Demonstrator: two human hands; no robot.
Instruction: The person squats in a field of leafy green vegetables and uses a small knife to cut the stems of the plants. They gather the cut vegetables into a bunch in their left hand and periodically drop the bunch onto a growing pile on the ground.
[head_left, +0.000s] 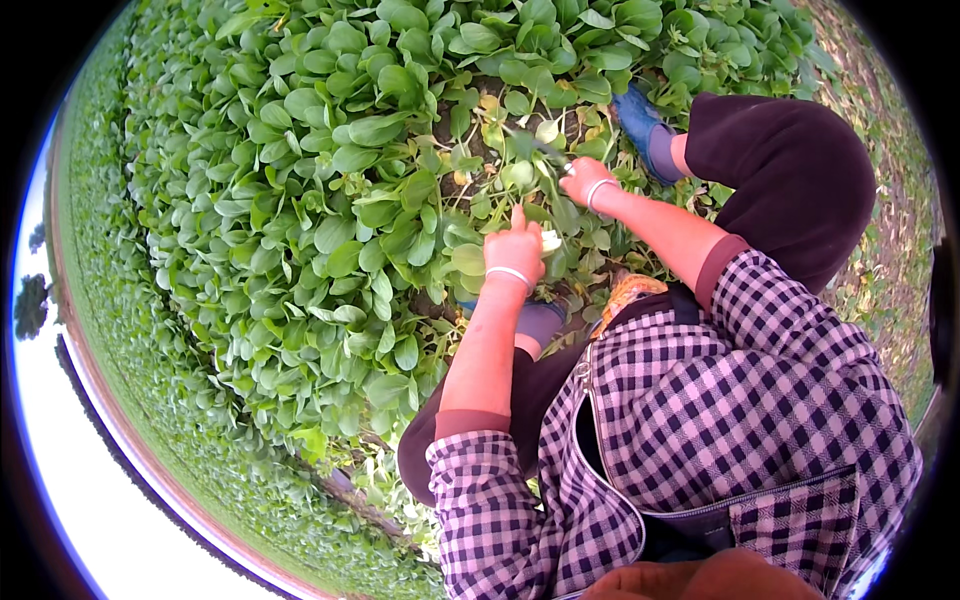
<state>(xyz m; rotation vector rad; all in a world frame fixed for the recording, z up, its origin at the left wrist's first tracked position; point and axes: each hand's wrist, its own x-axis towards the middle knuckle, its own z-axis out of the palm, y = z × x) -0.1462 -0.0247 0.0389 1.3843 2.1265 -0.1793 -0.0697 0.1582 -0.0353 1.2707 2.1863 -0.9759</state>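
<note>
My left hand (514, 249) is wrapped around a leafy green plant with a pale cut base (551, 241), its index finger pointing outward over the low leaves. To the right and a little farther out, my right hand (585, 180) grips a knife (551, 152), whose dark blade is blurred and reaches over the leaves. Trimmed and yellowed leaves (491, 135) lie on the soil beneath both hands. White bands circle both wrists.
Dense leafy green plants (360, 150) fill the bed ahead and to the left. A blue shoe (637, 131) rests at the right edge of the worked patch; my other shoe is partly hidden under the left forearm. Dry, littered ground (885, 210) lies at right.
</note>
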